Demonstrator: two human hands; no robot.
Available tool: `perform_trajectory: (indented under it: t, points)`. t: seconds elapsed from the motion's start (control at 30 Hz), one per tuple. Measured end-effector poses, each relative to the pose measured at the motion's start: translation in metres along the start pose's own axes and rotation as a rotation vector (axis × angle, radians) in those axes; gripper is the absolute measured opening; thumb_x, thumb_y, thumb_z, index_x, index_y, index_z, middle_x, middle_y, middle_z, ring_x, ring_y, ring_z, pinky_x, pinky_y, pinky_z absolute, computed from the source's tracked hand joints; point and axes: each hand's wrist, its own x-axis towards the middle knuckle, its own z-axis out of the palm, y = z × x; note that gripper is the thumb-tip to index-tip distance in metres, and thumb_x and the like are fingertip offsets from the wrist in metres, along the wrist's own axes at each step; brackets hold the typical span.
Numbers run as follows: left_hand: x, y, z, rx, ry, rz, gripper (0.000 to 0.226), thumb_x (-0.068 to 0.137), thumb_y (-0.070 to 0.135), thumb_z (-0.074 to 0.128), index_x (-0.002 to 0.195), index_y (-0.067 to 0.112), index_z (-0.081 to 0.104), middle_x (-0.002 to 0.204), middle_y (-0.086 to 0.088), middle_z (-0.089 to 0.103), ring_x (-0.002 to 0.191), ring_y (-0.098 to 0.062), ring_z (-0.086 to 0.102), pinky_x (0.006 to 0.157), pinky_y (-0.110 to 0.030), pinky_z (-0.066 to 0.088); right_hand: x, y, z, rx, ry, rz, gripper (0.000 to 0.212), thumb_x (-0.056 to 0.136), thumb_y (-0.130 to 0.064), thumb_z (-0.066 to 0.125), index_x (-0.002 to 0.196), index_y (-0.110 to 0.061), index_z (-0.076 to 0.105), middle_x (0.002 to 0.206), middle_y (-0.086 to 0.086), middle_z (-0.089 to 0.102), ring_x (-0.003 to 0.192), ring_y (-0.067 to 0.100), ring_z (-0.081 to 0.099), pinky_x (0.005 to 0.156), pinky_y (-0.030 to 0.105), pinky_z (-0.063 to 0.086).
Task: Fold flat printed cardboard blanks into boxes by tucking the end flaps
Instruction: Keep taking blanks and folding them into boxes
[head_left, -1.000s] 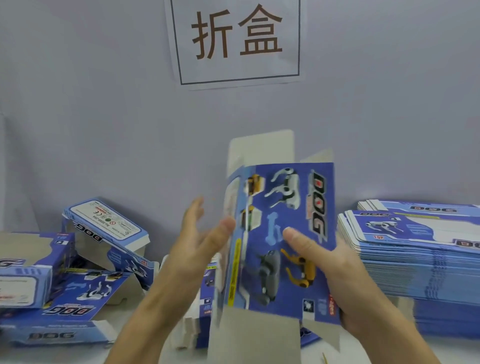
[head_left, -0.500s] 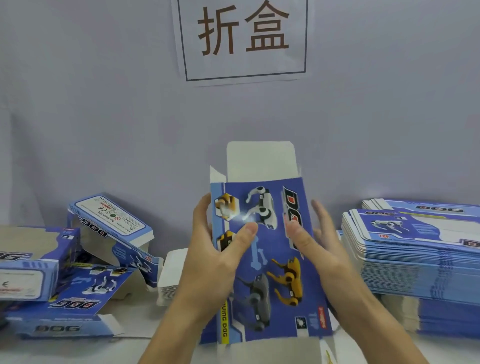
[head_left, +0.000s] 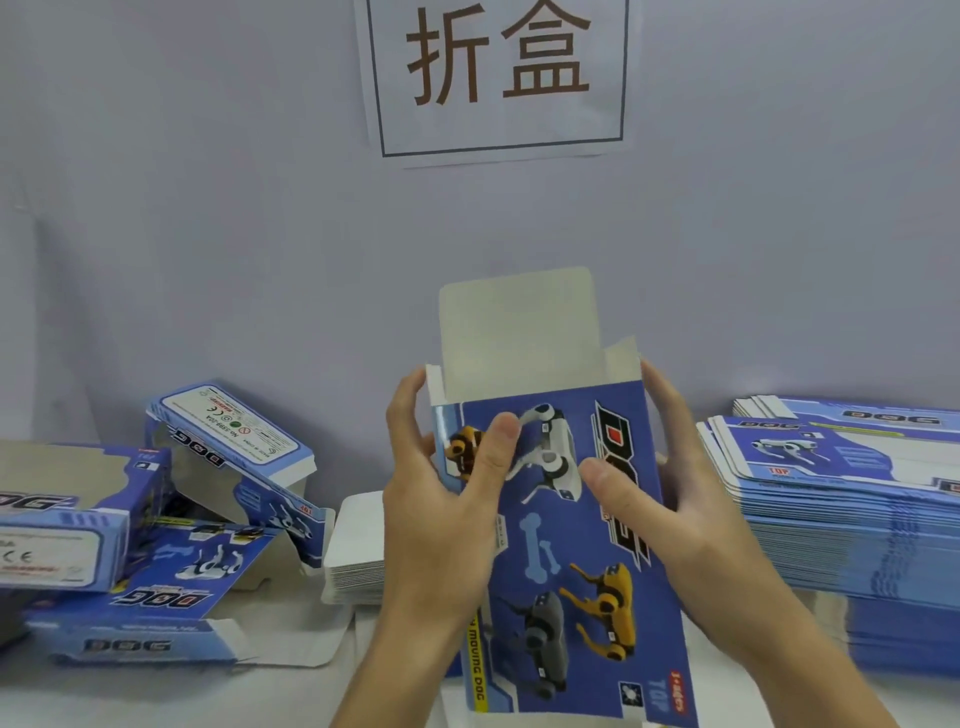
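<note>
I hold a blue printed box (head_left: 566, 545) with robot dogs and the word DOG upright in front of me, opened into a tube. Its top tuck flap (head_left: 519, 327) stands straight up, grey inside, with small side flaps beside it. My left hand (head_left: 441, 499) grips the left edge, thumb across the front panel, fingers behind. My right hand (head_left: 665, 493) grips the right edge, thumb on the front, fingers along the side. The bottom flap runs out of view.
A tall stack of flat blue blanks (head_left: 841, 499) lies at the right. Several folded and half-folded boxes (head_left: 171, 509) lie in a heap at the left. A small stack of white cards (head_left: 358, 556) sits behind my left hand. A paper sign (head_left: 498, 78) hangs on the grey wall.
The blank turned to face me and opened from flat into a tube. Both hands slid up to grip its upper side edges, and the top flap now stands upright.
</note>
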Motion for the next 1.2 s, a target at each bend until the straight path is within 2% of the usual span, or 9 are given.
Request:
perform_trajectory:
  t: [0.1, 0.33, 0.4, 0.53, 0.63, 0.7, 0.83, 1.0, 1.2]
  points:
    - [-0.005, 0.003, 0.004, 0.033, -0.057, 0.082, 0.065, 0.083, 0.044, 0.062, 0.142, 0.041, 0.034, 0.109, 0.019, 0.072, 0.097, -0.006, 0.072, 0.073, -0.026, 0.061, 0.002, -0.001, -0.007, -0.020, 0.014, 0.054, 0.079, 0.074, -0.036, 0.070, 0.129, -0.074, 0.029, 0.129, -0.011, 0.064, 0.117, 0.022, 0.064, 0.086, 0.046, 0.058]
    - [-0.007, 0.007, 0.009, 0.115, -0.063, 0.050, 0.042, 0.081, 0.055, 0.058, 0.122, 0.057, 0.049, 0.128, 0.013, 0.064, 0.118, -0.013, 0.063, 0.094, -0.036, 0.056, 0.000, 0.000, 0.005, 0.001, 0.047, -0.033, 0.059, 0.082, -0.019, 0.053, 0.132, -0.048, 0.047, 0.104, -0.001, 0.073, 0.090, 0.023, 0.073, 0.063, 0.032, 0.061]
    - [-0.007, 0.009, 0.007, 0.145, -0.053, 0.028, 0.032, 0.079, 0.059, 0.059, 0.111, 0.059, 0.053, 0.118, 0.012, 0.065, 0.109, -0.007, 0.065, 0.085, -0.020, 0.055, -0.002, -0.004, 0.005, 0.045, 0.060, 0.003, 0.047, 0.084, -0.025, 0.051, 0.127, -0.041, 0.053, 0.096, 0.013, 0.070, 0.087, 0.037, 0.070, 0.068, 0.050, 0.061]
    - [-0.011, 0.018, 0.009, -0.007, -0.076, -0.042, 0.034, 0.085, 0.065, 0.058, 0.100, 0.035, 0.058, 0.077, 0.006, 0.062, 0.069, -0.013, 0.063, 0.066, -0.034, 0.059, -0.004, -0.020, 0.006, 0.203, 0.086, 0.106, 0.044, 0.088, -0.065, 0.052, 0.112, -0.029, 0.063, 0.087, 0.025, 0.065, 0.079, 0.032, 0.070, 0.064, 0.045, 0.058]
    - [-0.010, 0.027, 0.007, -0.038, 0.022, -0.014, 0.053, 0.090, 0.063, 0.053, 0.090, 0.011, 0.057, 0.057, 0.012, 0.047, 0.049, 0.000, 0.051, 0.045, -0.012, 0.043, 0.001, -0.027, 0.008, 0.084, 0.140, 0.149, 0.036, 0.092, -0.060, 0.048, 0.092, -0.028, 0.064, 0.071, 0.020, 0.064, 0.067, 0.040, 0.067, 0.059, 0.051, 0.054]
    - [-0.006, 0.030, 0.004, -0.024, 0.041, -0.042, 0.032, 0.099, 0.035, 0.053, 0.082, 0.008, 0.053, 0.058, 0.009, 0.056, 0.050, 0.000, 0.059, 0.039, -0.011, 0.041, 0.004, -0.031, 0.010, -0.002, 0.159, 0.141, 0.023, 0.084, -0.045, 0.048, 0.087, -0.026, 0.061, 0.062, 0.014, 0.055, 0.059, 0.038, 0.060, 0.053, 0.047, 0.047]
    - [-0.002, 0.033, 0.001, -0.058, 0.046, -0.150, 0.029, 0.100, 0.007, 0.047, 0.097, 0.035, 0.053, 0.075, 0.008, 0.065, 0.068, -0.019, 0.067, 0.058, -0.054, 0.058, 0.004, -0.032, 0.012, 0.012, 0.181, 0.154, 0.024, 0.074, -0.033, 0.045, 0.093, -0.037, 0.058, 0.064, 0.014, 0.051, 0.056, 0.028, 0.055, 0.050, 0.035, 0.044]
    - [-0.002, 0.030, 0.001, -0.066, 0.035, -0.111, 0.045, 0.101, 0.007, 0.044, 0.126, 0.043, 0.054, 0.088, 0.014, 0.067, 0.071, -0.010, 0.068, 0.051, -0.021, 0.053, 0.004, -0.031, 0.015, 0.020, 0.152, 0.133, 0.053, 0.073, -0.033, 0.045, 0.117, -0.062, 0.050, 0.065, 0.003, 0.059, 0.058, 0.025, 0.058, 0.057, 0.037, 0.050]
    - [-0.006, 0.029, 0.002, -0.132, 0.119, 0.055, 0.018, 0.093, 0.014, 0.042, 0.080, 0.011, 0.055, 0.073, -0.008, 0.061, 0.063, -0.021, 0.060, 0.047, -0.023, 0.048, 0.000, -0.026, 0.020, 0.161, 0.166, 0.050, 0.021, 0.080, -0.028, 0.043, 0.088, -0.028, 0.062, 0.074, 0.021, 0.063, 0.059, 0.032, 0.060, 0.053, 0.039, 0.045]
